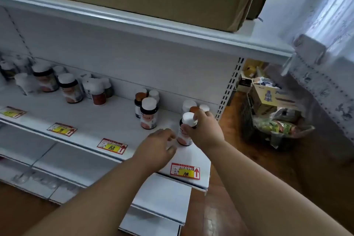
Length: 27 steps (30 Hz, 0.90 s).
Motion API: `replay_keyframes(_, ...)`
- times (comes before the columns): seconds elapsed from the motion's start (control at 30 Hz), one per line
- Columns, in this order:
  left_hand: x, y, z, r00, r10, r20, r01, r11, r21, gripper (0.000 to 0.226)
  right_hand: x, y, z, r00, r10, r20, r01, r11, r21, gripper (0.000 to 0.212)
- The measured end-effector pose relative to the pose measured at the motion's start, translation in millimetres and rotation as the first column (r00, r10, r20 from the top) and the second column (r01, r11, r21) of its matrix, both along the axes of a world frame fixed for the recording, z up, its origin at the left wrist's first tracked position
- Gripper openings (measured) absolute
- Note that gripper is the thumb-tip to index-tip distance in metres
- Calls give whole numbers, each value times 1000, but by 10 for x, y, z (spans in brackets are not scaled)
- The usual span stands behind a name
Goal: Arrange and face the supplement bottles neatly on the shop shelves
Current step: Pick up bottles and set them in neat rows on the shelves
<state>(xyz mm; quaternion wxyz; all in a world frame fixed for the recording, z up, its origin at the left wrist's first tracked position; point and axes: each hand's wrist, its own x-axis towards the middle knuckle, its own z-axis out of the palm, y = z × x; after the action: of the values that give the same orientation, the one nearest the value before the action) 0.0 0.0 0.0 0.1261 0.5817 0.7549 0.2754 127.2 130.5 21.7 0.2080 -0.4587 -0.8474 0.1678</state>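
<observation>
head view: my right hand (pixel 206 130) has its fingers clamped on the neck of a white-capped bottle (pixel 185 130) standing near the shelf (pixel 107 120) front, above the 108 price tag (pixel 185 171). my left hand (pixel 160 144) rests beside it, fingers loosely apart. turning it carelessly could knock the bottles behind (pixel 189 105). its label is blurred and partly hidden.

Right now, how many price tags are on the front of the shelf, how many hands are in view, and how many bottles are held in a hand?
price tags: 4
hands, left hand and right hand: 2
held bottle, in the right hand: 1
Total: 7
</observation>
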Motion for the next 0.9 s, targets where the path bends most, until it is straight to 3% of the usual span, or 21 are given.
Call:
replay_keyframes(0.13, 10, 164, -82, 998, 28, 47, -24, 996, -86, 46, 20, 119, -87, 999, 1, -38, 1, 999, 53, 37)
replay_keyframes(0.3, -101, 233, -36, 934, 100, 343, -52, 988, -148, 76, 85, 229, 29, 975, 63, -214, -109, 972, -208, 21)
replay_keyframes(0.43, -157, 74, 47, 809, 51, 586, 45, 988, -148, 57, 6, 168, 187, 922, 63, -382, -219, 898, -382, 13)
replay_keyframes(0.57, -246, -180, 47, 612, 90, 785, -21, 995, -97, 62, -218, -90, 173, 837, 54, -544, -397, 744, -537, 9)
replay_keyframes(0.63, -353, -361, 44, 574, 92, 814, -31, 995, -91, 60, -396, -251, 180, 815, 63, -577, -442, 711, -547, 16)
replay_keyframes(0.73, -587, -681, 54, 558, 97, 824, -58, 995, -77, 54, -723, -504, 187, 829, 149, -539, -452, 745, -491, 27)
replay_keyframes(0.9, -1144, -1393, 123, 578, 136, 804, -148, 987, -60, 54, -1378, -1058, 208, 803, 284, -524, -520, 765, -381, 35)
